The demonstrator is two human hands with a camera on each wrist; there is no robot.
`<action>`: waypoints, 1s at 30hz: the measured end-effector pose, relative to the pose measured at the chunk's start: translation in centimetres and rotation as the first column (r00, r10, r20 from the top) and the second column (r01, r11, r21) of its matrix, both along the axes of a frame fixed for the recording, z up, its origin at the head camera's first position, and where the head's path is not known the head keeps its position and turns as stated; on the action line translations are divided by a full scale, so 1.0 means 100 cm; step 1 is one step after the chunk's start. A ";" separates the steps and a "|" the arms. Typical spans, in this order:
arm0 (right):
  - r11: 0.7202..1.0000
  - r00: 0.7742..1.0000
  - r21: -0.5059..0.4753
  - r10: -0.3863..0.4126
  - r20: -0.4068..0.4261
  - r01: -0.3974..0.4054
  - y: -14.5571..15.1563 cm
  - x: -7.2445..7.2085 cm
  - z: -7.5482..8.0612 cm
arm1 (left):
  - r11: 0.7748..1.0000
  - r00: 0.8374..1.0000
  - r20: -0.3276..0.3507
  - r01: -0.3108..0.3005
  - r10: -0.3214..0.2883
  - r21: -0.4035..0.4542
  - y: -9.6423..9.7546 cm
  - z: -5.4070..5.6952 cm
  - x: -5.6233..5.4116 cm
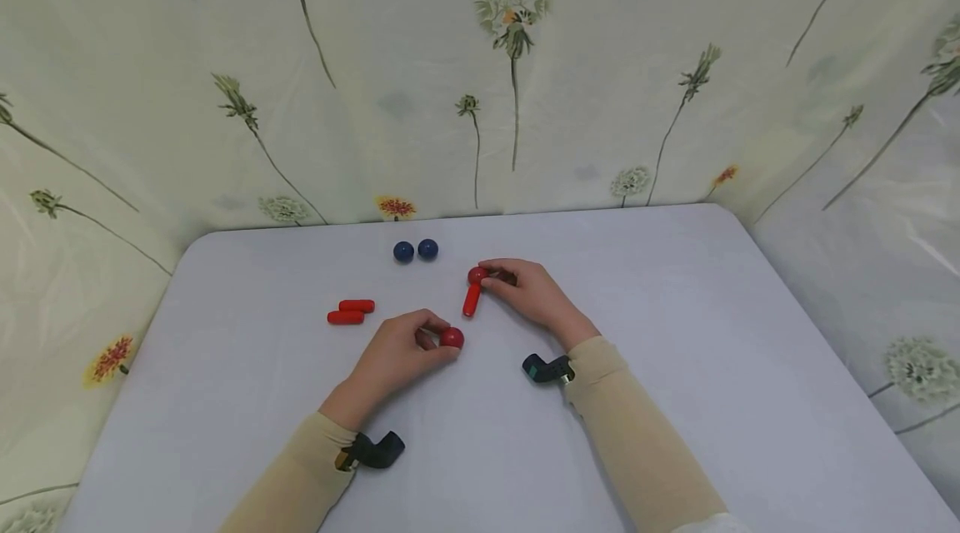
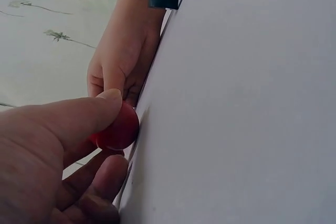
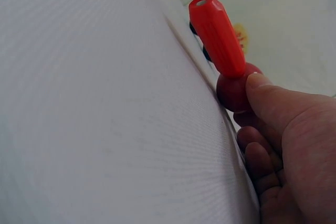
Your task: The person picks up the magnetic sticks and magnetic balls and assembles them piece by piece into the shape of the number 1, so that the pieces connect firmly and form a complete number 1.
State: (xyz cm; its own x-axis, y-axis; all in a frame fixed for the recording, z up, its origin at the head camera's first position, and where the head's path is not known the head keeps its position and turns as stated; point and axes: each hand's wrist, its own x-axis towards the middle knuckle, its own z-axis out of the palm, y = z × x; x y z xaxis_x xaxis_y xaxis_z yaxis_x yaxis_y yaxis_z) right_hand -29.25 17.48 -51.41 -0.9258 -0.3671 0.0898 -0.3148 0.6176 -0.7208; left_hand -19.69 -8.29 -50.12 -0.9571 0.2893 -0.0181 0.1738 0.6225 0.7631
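Note:
My left hand pinches a red ball between thumb and fingers, low over the table's middle. In the left wrist view the thumb lies across that ball. Farther back and to the right, my right hand pinches a second red ball. A red rod is joined to this ball and points toward the near side. The right wrist view shows the rod with a small pale spot in its free end. Its other end meets the ball beside my thumb.
Two red rods lie side by side left of my left hand. Behind them, near the far edge, sit two dark blue balls. A white cloth covers the table; a dandelion-patterned curtain hangs behind it and at the sides.

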 end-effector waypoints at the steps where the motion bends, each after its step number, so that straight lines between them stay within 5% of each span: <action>1: 1.000 1.000 -0.001 0.001 -0.002 -0.001 0.000 0.000 0.000 | 1.000 1.000 -0.010 0.001 -0.001 -0.004 0.001 0.000 0.000; 30: 1.000 1.000 -0.019 0.015 -0.022 -0.015 0.001 -0.003 -0.003 | 0.994 0.986 -0.161 -0.061 0.045 -0.090 0.022 -0.002 -0.008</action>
